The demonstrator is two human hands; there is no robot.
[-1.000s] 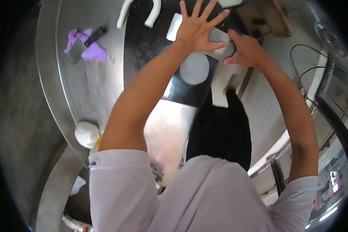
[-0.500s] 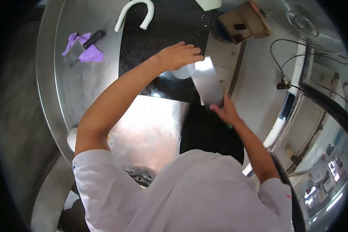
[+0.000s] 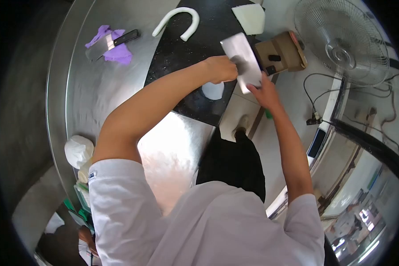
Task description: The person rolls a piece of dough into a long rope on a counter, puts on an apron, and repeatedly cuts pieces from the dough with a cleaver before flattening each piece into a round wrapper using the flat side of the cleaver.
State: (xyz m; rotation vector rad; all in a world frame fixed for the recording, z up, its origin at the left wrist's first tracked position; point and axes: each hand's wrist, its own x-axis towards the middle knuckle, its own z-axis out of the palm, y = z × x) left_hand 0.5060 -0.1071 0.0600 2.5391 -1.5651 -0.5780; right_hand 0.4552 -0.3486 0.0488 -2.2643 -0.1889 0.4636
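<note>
My right hand (image 3: 265, 91) is closed on a cleaver (image 3: 249, 66) with a broad, shiny rectangular blade; its grip hides the handle. The blade is raised and tilted over the right edge of a black board (image 3: 168, 62). My left hand (image 3: 221, 69) is closed, fingers curled, right against the blade's left side. Whether anything is between those fingers is hidden. Just below the left hand, a thin white round of dough (image 3: 213, 91) lies on the board. A white curved dough rope (image 3: 181, 12) lies at the board's far end, hooked over its left side.
A second broad blade with a black handle (image 3: 127, 37) rests on a purple cloth (image 3: 119, 55) on the steel counter (image 3: 102, 88). A pale block (image 3: 250, 18) sits at the far right. Beyond are a cardboard box (image 3: 288, 53), a fan (image 3: 341, 42) and cables. A white bag (image 3: 79, 150) stands at left.
My left hand has gone from extended fingers over the dough round to curled beside the blade. The cleaver has moved up and away, uncovering more of the round. The view has shifted.
</note>
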